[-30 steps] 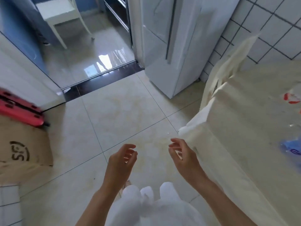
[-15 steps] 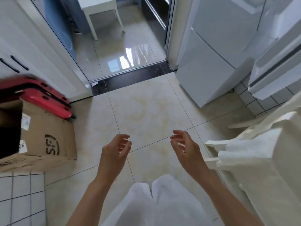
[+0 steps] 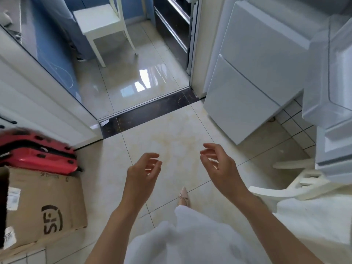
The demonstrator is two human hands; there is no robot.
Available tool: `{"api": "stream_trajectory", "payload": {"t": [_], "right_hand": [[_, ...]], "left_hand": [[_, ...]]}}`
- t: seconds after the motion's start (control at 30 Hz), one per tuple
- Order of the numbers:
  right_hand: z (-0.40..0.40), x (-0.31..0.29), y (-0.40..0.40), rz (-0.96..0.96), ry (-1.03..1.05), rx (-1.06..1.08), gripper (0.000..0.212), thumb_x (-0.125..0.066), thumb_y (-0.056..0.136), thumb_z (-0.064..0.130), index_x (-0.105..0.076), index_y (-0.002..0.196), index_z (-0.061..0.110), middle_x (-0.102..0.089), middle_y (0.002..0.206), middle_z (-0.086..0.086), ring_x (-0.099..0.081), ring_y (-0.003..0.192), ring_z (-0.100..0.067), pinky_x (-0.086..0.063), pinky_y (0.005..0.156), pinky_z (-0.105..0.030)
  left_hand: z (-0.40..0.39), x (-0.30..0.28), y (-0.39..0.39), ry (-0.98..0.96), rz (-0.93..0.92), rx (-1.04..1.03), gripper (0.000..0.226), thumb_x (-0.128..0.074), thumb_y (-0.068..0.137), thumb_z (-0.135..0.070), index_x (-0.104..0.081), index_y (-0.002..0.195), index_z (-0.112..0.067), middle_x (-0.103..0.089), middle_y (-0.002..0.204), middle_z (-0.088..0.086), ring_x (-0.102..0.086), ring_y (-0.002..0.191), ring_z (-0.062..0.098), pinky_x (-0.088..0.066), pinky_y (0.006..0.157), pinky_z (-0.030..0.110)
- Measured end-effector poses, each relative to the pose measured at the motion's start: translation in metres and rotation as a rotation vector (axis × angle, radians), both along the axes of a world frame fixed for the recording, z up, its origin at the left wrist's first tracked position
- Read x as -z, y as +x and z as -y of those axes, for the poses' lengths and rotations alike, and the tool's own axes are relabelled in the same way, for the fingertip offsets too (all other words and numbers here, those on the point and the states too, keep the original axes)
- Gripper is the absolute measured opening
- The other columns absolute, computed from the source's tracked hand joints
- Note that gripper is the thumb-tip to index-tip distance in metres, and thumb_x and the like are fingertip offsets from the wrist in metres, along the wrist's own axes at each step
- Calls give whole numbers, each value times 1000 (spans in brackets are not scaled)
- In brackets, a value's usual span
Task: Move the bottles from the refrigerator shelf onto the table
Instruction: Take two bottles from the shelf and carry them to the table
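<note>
My left hand [image 3: 142, 169] and right hand [image 3: 219, 164] hang released, grasping nothing, over the pale tiled floor [image 3: 171, 136]. The refrigerator [image 3: 247, 73] stands far right, door [image 3: 331, 88] open; I see no bottles. A cardboard box [image 3: 43, 206] sits near left.

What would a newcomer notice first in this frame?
Two bare hands, the left hand and the right hand, held out empty with curled fingers over the cream floor tiles. At the left edge lies a red suitcase with a cardboard box in front of it. On the right stands the white refrigerator, its open door at the frame edge.
</note>
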State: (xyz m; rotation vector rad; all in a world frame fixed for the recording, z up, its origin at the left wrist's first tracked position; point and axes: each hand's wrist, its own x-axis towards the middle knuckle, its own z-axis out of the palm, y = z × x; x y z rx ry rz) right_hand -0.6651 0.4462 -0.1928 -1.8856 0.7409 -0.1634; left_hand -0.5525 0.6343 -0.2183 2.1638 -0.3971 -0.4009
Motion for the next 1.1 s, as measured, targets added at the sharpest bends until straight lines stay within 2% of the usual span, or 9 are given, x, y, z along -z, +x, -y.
{"api": "stream_trajectory", "payload": {"t": [0.3,0.7,0.9,1.1], "right_hand": [[89,-28,107,63,-76,84,29,-55,95,26,-51,123,22,-64,111,8,-60,106,-4,-50,97,-32],[194,-32,242,109,-115,416,28,-56,94,25,-52,122,25,-64,108,11,-59,106,-1,-50,96,-24],[237,-41,296,154,-119,628,27,-58,94,23,-52,120,27,-64,107,14,-58,107,0,-48,99,-32],[280,-53,314,180,-173,782,29,-57,94,25,-52,123,24,-64,109,11,-60,109,-6,-49,100,-35]], "left_hand": [[101,-18,119,-53,42,93,18,-63,90,-18,-63,108,-18,-74,92,-1,-71,83,12,-60,79,32],[247,-21,314,-109,21,367,23,-65,89,-6,-63,105,-23,-74,90,-8,-71,84,11,-59,80,34],[332,-36,398,-119,73,595,19,-63,90,-9,-64,105,-21,-72,88,-15,-67,81,-3,-50,71,8],[419,-57,430,-156,105,746,18,-63,91,-13,-65,107,-20,-72,88,-14,-67,81,-2,-53,76,16]]}}
